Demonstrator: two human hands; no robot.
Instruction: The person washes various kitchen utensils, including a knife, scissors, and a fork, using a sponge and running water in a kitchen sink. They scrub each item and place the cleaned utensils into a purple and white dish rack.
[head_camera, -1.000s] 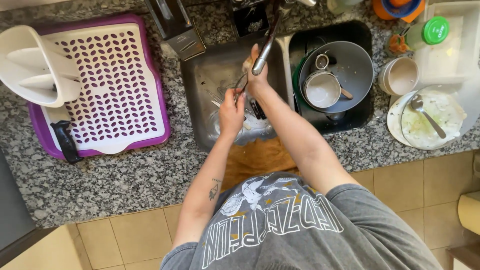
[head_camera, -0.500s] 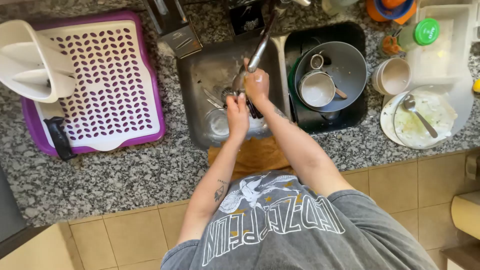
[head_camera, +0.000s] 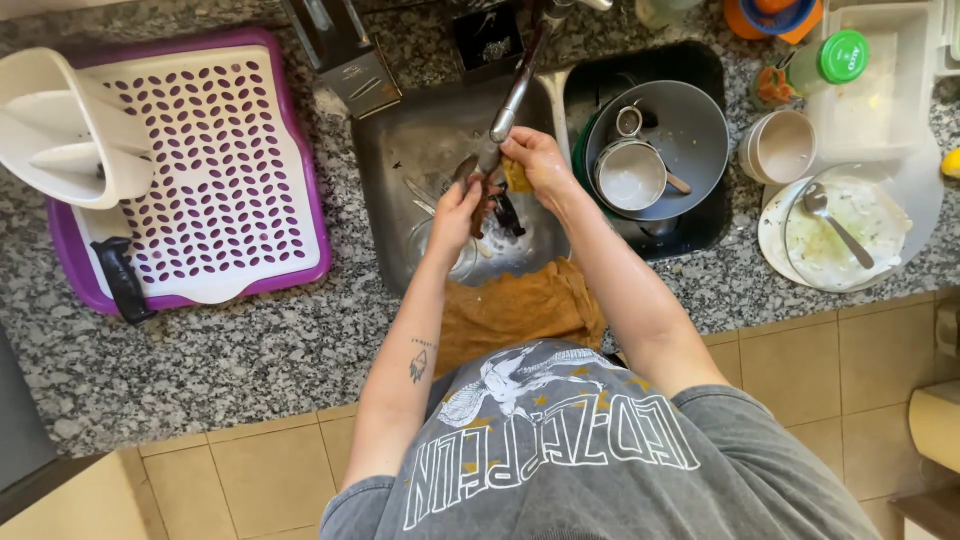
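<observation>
Over the steel sink (head_camera: 400, 150), under the faucet spout (head_camera: 515, 90): left hand (head_camera: 455, 210) closed around a dark utensil (head_camera: 500, 205), kind unclear, its long axis running from the spout down toward the person. Right hand (head_camera: 540, 160) pinches a yellow sponge (head_camera: 517, 177) against its upper end. Right of the sink, a grey pan (head_camera: 690, 140) holds a small pot (head_camera: 628, 175).

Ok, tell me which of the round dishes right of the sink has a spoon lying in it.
The glass bowl on the white plate at the counter's edge, with a spoon across it. The cream cup behind it holds nothing visible.
</observation>
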